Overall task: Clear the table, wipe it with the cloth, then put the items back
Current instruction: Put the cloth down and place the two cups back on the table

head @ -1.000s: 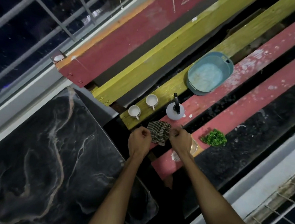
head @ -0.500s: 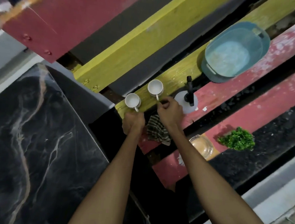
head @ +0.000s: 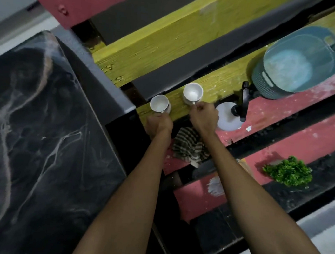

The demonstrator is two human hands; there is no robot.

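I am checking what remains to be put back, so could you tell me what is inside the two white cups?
Both white cups show pale, bare interiors. Each hand covers a handle.

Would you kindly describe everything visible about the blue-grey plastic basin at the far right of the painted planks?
The blue-grey plastic basin is a rounded-rectangular tub with a woven-look textured outer wall, a smooth rim and slot handles at its ends. It sits upright and looks empty, its pale, whitish floor exposed. It rests across a yellow plank and a red plank, apart from both hands. A black-nozzled white spray bottle lies near its lower-left corner; whether they touch is unclear.
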